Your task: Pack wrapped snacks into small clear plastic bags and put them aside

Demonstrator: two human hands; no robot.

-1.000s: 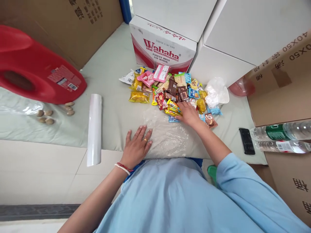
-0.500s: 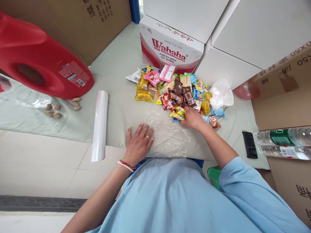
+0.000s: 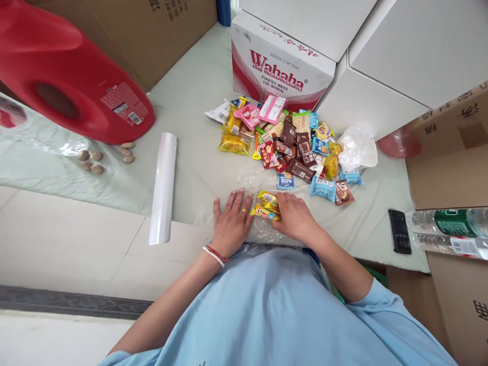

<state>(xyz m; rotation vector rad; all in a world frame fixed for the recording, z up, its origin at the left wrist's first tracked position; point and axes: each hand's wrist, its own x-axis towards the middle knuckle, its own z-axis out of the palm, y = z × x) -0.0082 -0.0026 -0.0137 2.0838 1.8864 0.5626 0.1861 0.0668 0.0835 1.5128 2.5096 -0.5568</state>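
On the sheet of clear plastic wrap (image 3: 263, 231) near the table's front edge, my left hand (image 3: 231, 223) lies flat with its fingers spread. My right hand (image 3: 297, 217) is closed around small yellow snack packets (image 3: 269, 205), low over the wrap and just right of my left hand. Beyond both hands spreads a pile of wrapped snacks (image 3: 290, 137) in brown, red, pink, yellow and blue. A blue packet (image 3: 285, 180) lies at the pile's near edge. Left of my left hand, a roll of plastic wrap (image 3: 163, 188) rests across the table edge.
A large red jug (image 3: 87, 76) stands at the left, with several brown nuts (image 3: 91, 161) by it. Behind the snacks is a Wahaha box (image 3: 280, 66). To the right are a white bowl (image 3: 358, 150) with crumpled plastic, a phone (image 3: 399, 231) and two bottles (image 3: 450, 222).
My right hand has drawn the yellow packets from the pile toward me, onto the wrap. My left hand stays flat on the wrap. The view has shifted slightly.
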